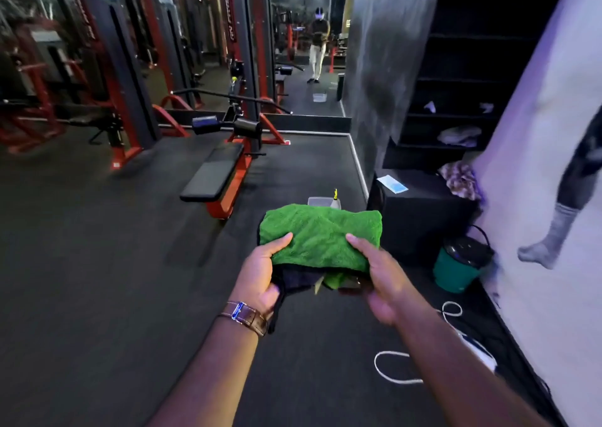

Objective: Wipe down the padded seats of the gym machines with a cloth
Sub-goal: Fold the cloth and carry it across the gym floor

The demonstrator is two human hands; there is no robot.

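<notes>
A folded green cloth [321, 232] is held up in front of me, well above the dark floor. My left hand [260, 275] grips its left edge with the thumb on top. My right hand [379, 272] grips its right edge the same way. Some dark fabric hangs under the cloth between my hands. A red-framed gym machine with a long black padded seat [213, 174] stands ahead and to the left, about a step beyond the cloth. Two black roller pads [226, 126] sit at its far end.
A clear tub with a yellow-tipped bottle [325, 201] is on the floor just behind the cloth. A black box [420, 211], a green bucket [456, 270] and a white cord [391, 366] line the right wall. More red machines [107, 107] stand at left. A mirror [309, 52] is ahead.
</notes>
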